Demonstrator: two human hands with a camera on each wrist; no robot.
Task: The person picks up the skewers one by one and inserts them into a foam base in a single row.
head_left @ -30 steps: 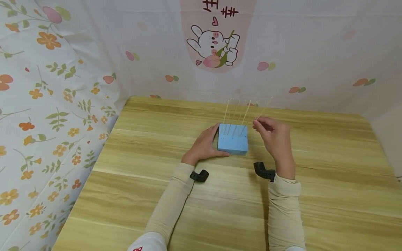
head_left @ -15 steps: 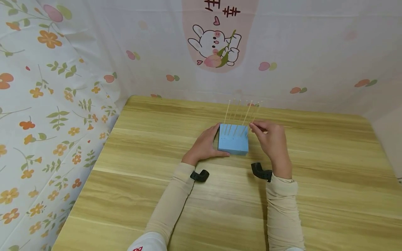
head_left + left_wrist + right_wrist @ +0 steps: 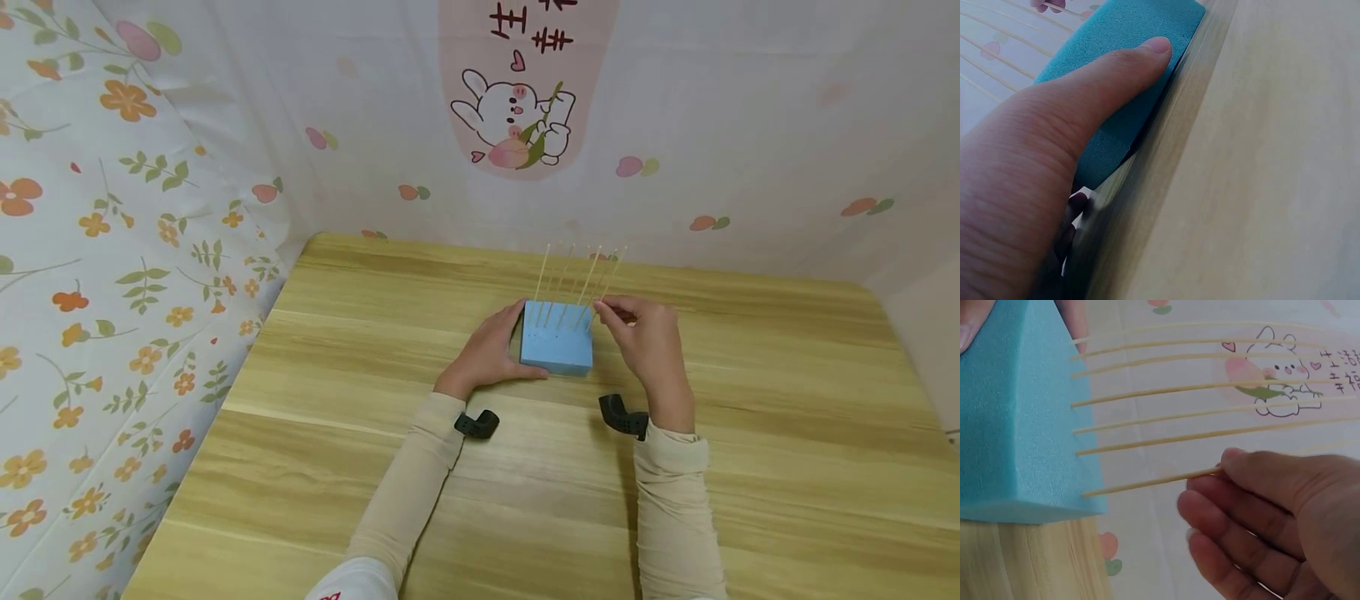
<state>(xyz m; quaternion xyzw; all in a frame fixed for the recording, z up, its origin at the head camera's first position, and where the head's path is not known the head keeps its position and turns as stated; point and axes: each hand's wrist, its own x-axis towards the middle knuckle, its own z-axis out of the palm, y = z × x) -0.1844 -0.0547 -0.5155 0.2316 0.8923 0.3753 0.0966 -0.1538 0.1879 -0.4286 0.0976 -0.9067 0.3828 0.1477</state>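
A light blue foam block (image 3: 557,353) rests on the table with several thin bamboo skewers (image 3: 1166,394) standing in its top. My left hand (image 3: 486,348) grips the block from the left, with the thumb (image 3: 1119,72) along the near side and the fingers behind. With thumb and forefinger my right hand (image 3: 647,340) pinches the outermost skewer (image 3: 1147,483) partway up. In the right wrist view that skewer's lower end meets the block's top close to its right edge. How deep it goes cannot be seen.
The wood-grain table (image 3: 315,350) reaches back to a white printed cloth (image 3: 697,125) hanging behind it. A flowered cloth (image 3: 142,292) hangs at the left. Black wrist mounts (image 3: 477,425) sit on both forearms. Small holes mark the block's top.
My right hand has moved left to the block, bringing its skewer from beside the block to the top's right edge. The left hand keeps its hold, and the block stays in place.
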